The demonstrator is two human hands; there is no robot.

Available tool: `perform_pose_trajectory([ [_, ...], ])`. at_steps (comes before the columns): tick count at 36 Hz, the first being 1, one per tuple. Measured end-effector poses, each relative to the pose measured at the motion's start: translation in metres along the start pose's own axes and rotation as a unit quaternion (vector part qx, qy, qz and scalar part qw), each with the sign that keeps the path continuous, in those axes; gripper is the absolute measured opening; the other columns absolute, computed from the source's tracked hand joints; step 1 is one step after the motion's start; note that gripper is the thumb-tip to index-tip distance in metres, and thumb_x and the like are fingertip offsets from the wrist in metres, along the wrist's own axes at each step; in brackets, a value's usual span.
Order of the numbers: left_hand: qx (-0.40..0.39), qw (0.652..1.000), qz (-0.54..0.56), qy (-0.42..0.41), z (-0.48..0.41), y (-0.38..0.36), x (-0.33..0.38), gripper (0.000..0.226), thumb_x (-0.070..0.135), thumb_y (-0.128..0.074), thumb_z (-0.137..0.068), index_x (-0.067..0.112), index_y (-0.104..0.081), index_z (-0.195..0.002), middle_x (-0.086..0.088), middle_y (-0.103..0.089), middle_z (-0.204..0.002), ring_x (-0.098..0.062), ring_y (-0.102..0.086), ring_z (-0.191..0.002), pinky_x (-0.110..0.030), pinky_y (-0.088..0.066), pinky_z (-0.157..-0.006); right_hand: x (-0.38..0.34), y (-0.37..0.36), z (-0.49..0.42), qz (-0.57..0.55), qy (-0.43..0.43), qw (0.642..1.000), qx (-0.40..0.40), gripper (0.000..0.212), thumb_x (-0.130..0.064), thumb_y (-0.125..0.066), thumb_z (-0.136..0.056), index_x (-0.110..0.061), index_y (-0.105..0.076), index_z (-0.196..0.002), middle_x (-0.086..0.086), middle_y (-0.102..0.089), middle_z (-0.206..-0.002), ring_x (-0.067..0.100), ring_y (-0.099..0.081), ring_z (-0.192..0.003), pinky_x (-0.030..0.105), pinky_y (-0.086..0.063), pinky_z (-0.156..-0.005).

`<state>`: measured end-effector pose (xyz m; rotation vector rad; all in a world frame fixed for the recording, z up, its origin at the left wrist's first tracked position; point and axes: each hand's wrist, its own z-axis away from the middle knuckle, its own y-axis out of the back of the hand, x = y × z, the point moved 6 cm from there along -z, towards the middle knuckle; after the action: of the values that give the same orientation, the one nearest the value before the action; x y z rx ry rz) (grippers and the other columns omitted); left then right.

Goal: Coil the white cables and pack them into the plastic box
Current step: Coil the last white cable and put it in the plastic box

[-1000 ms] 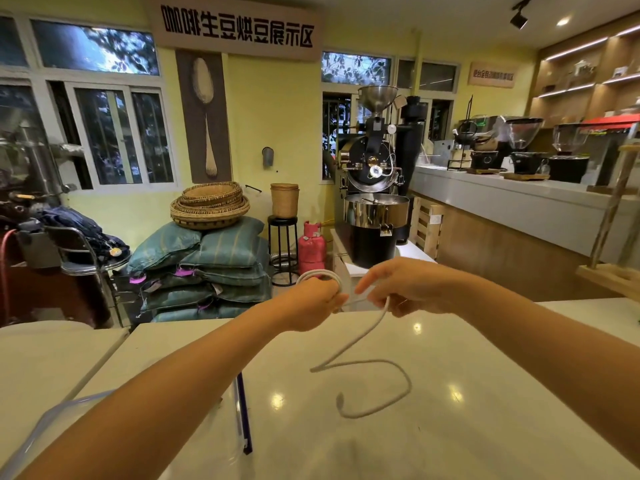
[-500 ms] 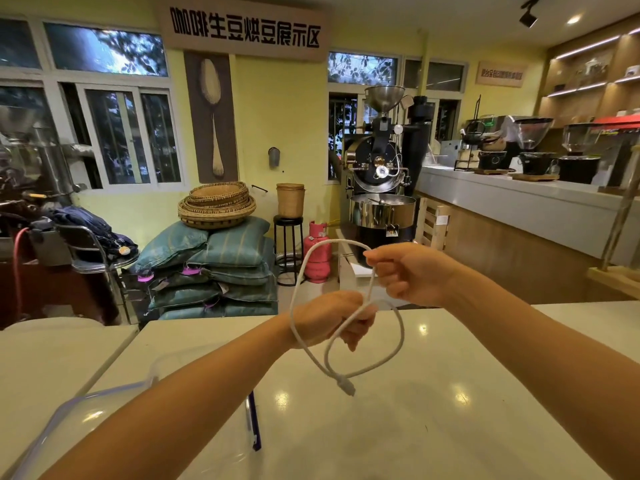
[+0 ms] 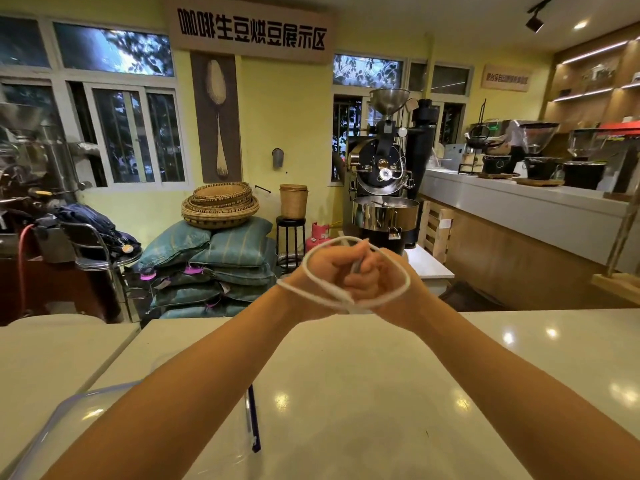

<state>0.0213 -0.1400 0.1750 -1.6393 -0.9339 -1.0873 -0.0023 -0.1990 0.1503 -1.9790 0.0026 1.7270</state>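
Observation:
A thin white cable (image 3: 313, 276) is wound in loops that drape around both of my fists, held in the air above the far edge of the white table (image 3: 363, 375). My left hand (image 3: 327, 268) grips the cable with curled fingers. Pressed against it, my right hand (image 3: 375, 280) also has its fingers curled round the cable. The cable's end plugs are hidden between the hands. The clear plastic box (image 3: 65, 420) with a blue clip (image 3: 254, 420) lies on the table at the lower left, partly under my left forearm.
A second white table (image 3: 52, 351) adjoins on the left. Beyond the table's far edge stand stacked sacks (image 3: 221, 268), a black stool (image 3: 290, 237), a coffee roaster (image 3: 384, 188) and a long counter (image 3: 519, 216) at the right.
The hanging loops have been gathered up; both hands rose and came together, and the cable now wraps round the fists instead of dangling toward the table.

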Motion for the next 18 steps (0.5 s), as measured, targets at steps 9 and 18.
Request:
perform_pose_trajectory([
  [9, 0.144, 0.978, 0.068, -0.135, -0.003, 0.025, 0.035, 0.038, 0.024, -0.031, -0.093, 0.013, -0.045, -0.06, 0.005, -0.04, -0.041, -0.008, -0.038, -0.035, -0.018, -0.042, -0.043, 0.031, 0.013, 0.004, 0.009, -0.029, 0.996, 0.079, 0.018, -0.008, -0.04, -0.091, -0.007, -0.052, -0.079, 0.005, -0.062, -0.057, 0.017, -0.061, -0.062, 0.031, -0.047, -0.073],
  [18, 0.247, 0.955, -0.095, -0.135, -0.009, 0.048, 0.038, 0.036, 0.021, -0.028, -0.099, 0.011, -0.042, -0.067, 0.006, -0.048, -0.044, -0.009, -0.044, -0.042, -0.026, -0.039, -0.059, 0.06, 0.006, 0.018, 0.117, -0.096, 0.985, 0.081, 0.015, -0.02, -0.047, -0.094, -0.014, -0.062, -0.094, -0.002, -0.043, -0.057, 0.003, -0.036, -0.037, 0.013, -0.031, -0.034],
])
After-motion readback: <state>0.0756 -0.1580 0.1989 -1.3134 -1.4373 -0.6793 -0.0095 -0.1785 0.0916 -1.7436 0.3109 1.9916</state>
